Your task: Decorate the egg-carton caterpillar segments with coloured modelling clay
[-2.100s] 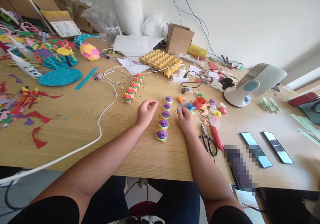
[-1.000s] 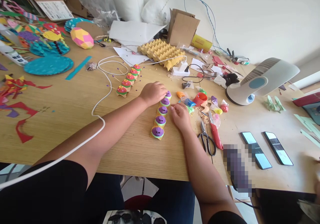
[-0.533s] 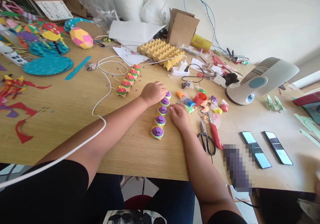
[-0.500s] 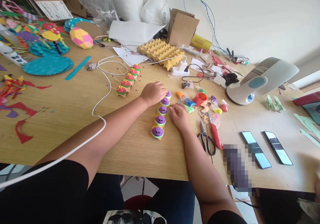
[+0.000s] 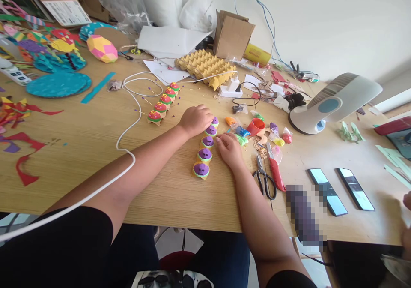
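A strip of egg carton cups (image 5: 204, 154) lies lengthwise before me, its several domes covered in purple clay with small dark facial features and a pale green rim. My left hand (image 5: 196, 121) is curled over the far end of this strip, its fingertips against the last cup and partly hidden. Close to the strip's right side, my right hand (image 5: 230, 148) rests with its fingers bent and pressed together; whatever they may pinch is too small to see. A second carton strip (image 5: 163, 103) with red domes, yellow rings and green rims stands farther left, pins scattered around it.
Scissors (image 5: 263, 178), a red-handled cutter (image 5: 276, 172), a red cup (image 5: 256, 126) and bagged clay (image 5: 242, 131) lie right of my hands. Two phones (image 5: 327, 192) sit farther right, near a white fan (image 5: 334, 101). A white cable (image 5: 128, 166) crosses my left arm. Another person's hand shows at the right edge.
Both hands keep nearly the same pose at the purple strip. The whole view has shifted slightly, and more of the other person's hand appears at the right edge.
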`<state>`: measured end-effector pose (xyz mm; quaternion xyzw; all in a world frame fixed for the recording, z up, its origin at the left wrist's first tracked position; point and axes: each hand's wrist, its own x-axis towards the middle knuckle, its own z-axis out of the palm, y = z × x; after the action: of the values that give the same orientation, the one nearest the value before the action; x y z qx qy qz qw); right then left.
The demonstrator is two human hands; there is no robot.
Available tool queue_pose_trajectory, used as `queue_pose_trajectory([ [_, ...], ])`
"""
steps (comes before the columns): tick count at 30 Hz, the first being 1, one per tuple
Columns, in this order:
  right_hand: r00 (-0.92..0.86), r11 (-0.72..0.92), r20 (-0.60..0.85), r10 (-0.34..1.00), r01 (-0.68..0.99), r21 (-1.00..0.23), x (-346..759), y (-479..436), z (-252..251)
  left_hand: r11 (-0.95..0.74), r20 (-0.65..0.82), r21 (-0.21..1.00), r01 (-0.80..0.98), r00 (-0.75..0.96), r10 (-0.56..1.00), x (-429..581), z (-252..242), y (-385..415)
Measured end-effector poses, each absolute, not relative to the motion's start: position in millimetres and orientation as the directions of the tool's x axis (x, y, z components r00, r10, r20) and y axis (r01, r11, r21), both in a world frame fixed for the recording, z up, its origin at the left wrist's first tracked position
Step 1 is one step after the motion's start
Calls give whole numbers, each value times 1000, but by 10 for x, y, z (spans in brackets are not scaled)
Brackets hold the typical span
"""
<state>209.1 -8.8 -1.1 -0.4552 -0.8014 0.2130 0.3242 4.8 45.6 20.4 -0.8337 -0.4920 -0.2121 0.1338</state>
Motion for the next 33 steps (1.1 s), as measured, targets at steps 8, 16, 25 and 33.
queue_pose_trajectory([
  [8,-373,493,324,869,597,-633,2092,-87,-12,-475,506,45,879,390,769,58,188,443],
  [16,-377,503,336,863,586,-635,2097,-85,-18,-406,556,219,887,229,799,32,95,473],
  [25,-374,496,329,867,586,-641,2090,-91,-6,-368,510,482,795,87,856,-18,85,486],
  [33,-387,496,317,866,581,-645,2091,-99,12,-407,496,435,803,164,853,-28,84,502],
])
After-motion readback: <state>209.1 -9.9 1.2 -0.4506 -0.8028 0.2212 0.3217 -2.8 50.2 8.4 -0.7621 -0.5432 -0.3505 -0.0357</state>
